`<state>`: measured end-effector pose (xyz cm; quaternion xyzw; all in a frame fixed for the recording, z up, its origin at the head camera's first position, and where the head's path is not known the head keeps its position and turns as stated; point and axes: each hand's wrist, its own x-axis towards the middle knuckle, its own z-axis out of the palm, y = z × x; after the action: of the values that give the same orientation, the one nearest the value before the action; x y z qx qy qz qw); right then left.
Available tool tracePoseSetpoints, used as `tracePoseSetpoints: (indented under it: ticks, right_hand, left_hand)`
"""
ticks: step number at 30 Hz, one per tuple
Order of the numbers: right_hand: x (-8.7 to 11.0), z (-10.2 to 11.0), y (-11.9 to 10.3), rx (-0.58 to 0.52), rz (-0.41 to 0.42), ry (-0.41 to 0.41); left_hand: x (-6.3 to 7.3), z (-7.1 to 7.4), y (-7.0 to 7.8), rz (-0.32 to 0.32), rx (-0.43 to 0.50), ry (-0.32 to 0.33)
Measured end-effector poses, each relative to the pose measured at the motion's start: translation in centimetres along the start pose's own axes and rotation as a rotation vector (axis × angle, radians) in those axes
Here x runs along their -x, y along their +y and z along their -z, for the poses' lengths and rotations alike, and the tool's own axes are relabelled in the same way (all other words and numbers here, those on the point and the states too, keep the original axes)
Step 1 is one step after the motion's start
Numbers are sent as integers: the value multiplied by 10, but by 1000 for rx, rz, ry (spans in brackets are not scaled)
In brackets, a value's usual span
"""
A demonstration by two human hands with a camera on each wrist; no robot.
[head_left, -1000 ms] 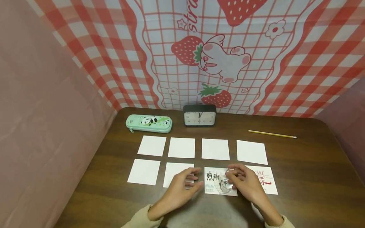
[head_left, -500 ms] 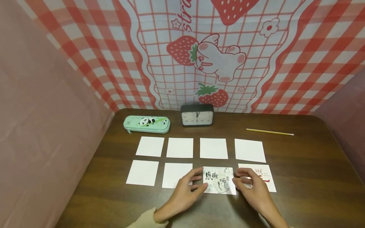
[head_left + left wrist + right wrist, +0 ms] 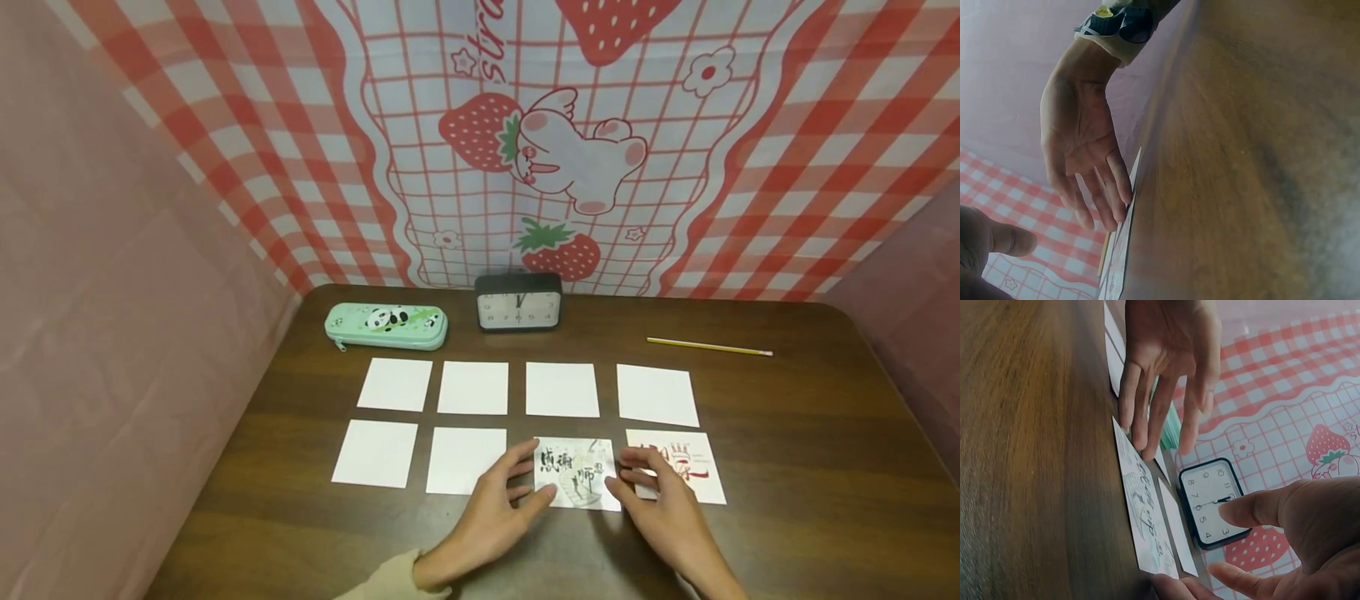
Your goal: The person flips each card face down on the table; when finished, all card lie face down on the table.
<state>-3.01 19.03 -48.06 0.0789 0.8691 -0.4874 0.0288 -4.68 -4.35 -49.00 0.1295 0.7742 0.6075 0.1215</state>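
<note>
In the head view a printed card (image 3: 577, 475) with black brush-style characters lies flat in the front row. My left hand (image 3: 501, 500) is at its left side, thumb at the card's left edge and fingers loosely spread. At the opposite side is my right hand (image 3: 667, 508), relaxed, with its thumb by the lower right edge. Its fingers overlap a second card (image 3: 701, 471) printed in red. The right wrist view shows the black-lettered card (image 3: 1141, 506) resting on the wood between both hands, neither curled round it.
Several blank white cards (image 3: 562, 390) form two rows on the brown table (image 3: 262, 533). Behind them are a mint panda pencil case (image 3: 386, 327), a black-framed clock (image 3: 517, 304) and a yellow pencil (image 3: 708, 347). A red-checked strawberry cloth (image 3: 420, 150) hangs at the back.
My right hand has withdrawn from over the black-lettered card to its right side. My left hand has moved slightly right, up to the left edge. The head view has shifted a little.
</note>
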Motion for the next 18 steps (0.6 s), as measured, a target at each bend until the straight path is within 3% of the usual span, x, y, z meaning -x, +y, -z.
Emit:
tracePoseSetpoints:
  ticks: [11, 18]
  right_hand:
    - [0, -4, -4, -43, 5, 3]
    - [-2, -3, -5, -197, -39, 3]
  left_hand:
    - [-5, 1, -1, 26, 3, 1]
    - [-3, 1, -1, 17, -12, -1]
